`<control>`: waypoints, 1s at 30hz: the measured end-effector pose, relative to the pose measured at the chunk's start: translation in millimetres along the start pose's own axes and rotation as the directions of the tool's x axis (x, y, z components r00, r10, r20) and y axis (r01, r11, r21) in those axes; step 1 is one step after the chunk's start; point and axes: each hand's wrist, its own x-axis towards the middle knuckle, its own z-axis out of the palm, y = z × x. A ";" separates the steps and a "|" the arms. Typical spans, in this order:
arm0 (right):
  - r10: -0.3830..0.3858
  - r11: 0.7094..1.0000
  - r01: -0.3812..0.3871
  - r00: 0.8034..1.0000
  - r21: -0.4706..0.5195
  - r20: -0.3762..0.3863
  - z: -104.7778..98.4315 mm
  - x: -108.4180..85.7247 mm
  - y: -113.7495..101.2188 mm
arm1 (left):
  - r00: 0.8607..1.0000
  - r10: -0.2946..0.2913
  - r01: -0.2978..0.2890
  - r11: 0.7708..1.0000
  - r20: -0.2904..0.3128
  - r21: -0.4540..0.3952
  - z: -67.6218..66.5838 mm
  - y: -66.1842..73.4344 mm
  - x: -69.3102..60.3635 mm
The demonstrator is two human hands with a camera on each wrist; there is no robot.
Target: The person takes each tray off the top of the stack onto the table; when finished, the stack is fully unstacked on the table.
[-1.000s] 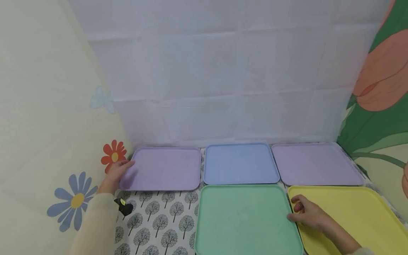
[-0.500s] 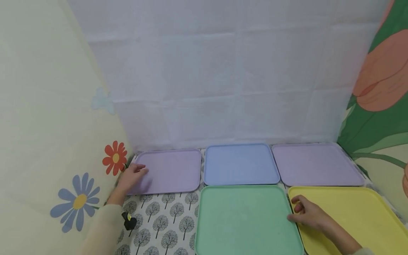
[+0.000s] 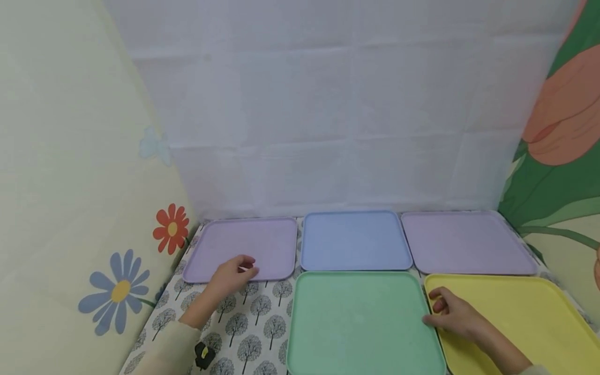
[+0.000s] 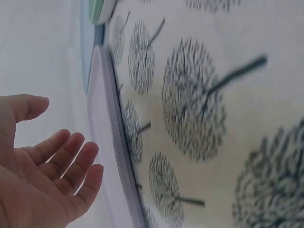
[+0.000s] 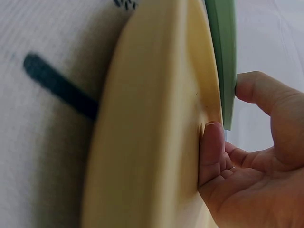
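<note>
My left hand [image 3: 233, 276] is over the front edge of the left purple tray [image 3: 262, 245]. Its fingers are loosely bent with nothing between them; in the left wrist view, the palm [image 4: 38, 190] and spread thumb show beside that tray's rim [image 4: 107, 118]. My right hand [image 3: 457, 315] rests at the seam between the green tray [image 3: 361, 317] and the yellow tray [image 3: 525, 323]. Seen from the right wrist, the thumb [image 5: 259, 90] touches the green tray's edge, while a finger [image 5: 212, 147] lies against the yellow tray's inner side.
A blue tray [image 3: 353, 239] and another purple tray [image 3: 469, 242] complete the back row. A tree-print cloth [image 3: 248, 333] covers the table at the front left. White fabric [image 3: 337, 120] hangs behind, with flower-patterned walls [image 3: 70, 156] at both sides. A small black-and-yellow item [image 3: 204, 355] is near the left sleeve.
My left hand has let go of the purple tray's left side and moved right and nearer, to its front edge. The tray's left side has shifted slightly. The right hand stays still.
</note>
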 end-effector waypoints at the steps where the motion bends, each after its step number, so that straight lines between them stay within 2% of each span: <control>1: -0.008 1.000 0.008 1.000 -0.003 0.001 0.0 -0.2 0.0 | 1.000 0.001 -0.001 1.000 0.008 -0.001 2.2 3.8 -3.2; 9: -0.011 1.000 0.011 1.000 -0.006 -0.022 0.3 -1.5 -1.3 | 0.999 0.000 0.001 0.999 0.035 -0.042 17.2 25.0 -24.2; 23: -0.043 0.999 0.043 0.999 0.007 -0.027 2.6 -1.5 0.6 | 0.989 -0.055 0.070 0.992 0.141 -0.104 37.0 29.0 -43.6; 30: -0.044 0.999 0.045 0.999 0.012 -0.018 1.8 -2.9 0.1 | 0.984 -0.055 0.079 0.987 0.170 -0.139 46.2 39.0 -55.1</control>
